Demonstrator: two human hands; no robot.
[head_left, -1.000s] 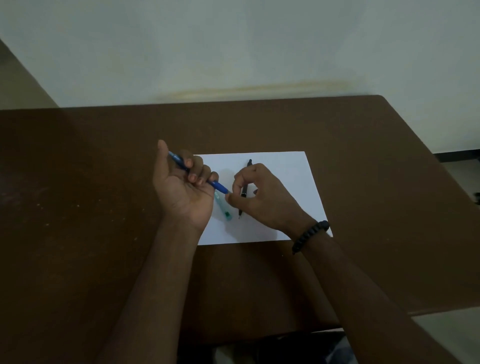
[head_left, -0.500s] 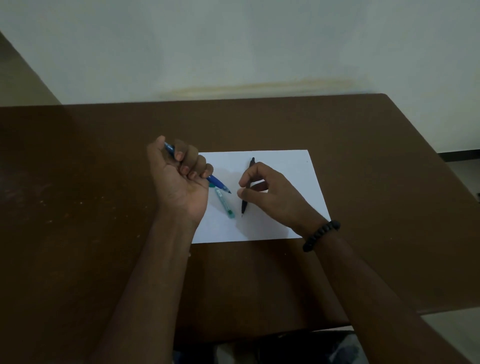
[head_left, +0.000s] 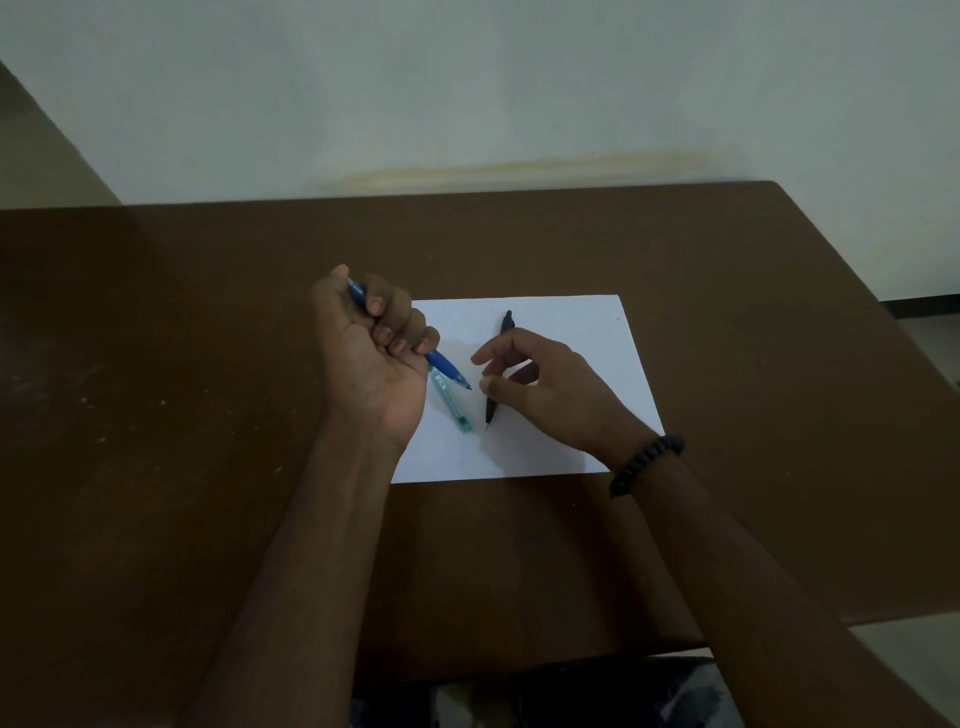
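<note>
My left hand (head_left: 371, 364) grips a blue pen (head_left: 447, 370) in a fist, palm up, and the pen's tip points down to the right over a white sheet of paper (head_left: 571, 322). Below that tip a teal pen (head_left: 454, 408) lies flat on the sheet. A black pen (head_left: 506, 325) also lies on the paper, partly covered by my right hand (head_left: 550, 395). That hand hovers over it with loosely spread fingers, the thumb close to or touching the barrel. I cannot tell if it grips the pen.
The paper lies on a brown table (head_left: 156, 364) set against a pale wall. A dark bead bracelet (head_left: 647, 462) is on my right wrist. The table's right edge and near edge are in view.
My right hand left the blue pen's tip, moved right over the black pen and spread its fingers. My left hand stayed in place, still gripping the blue pen.
</note>
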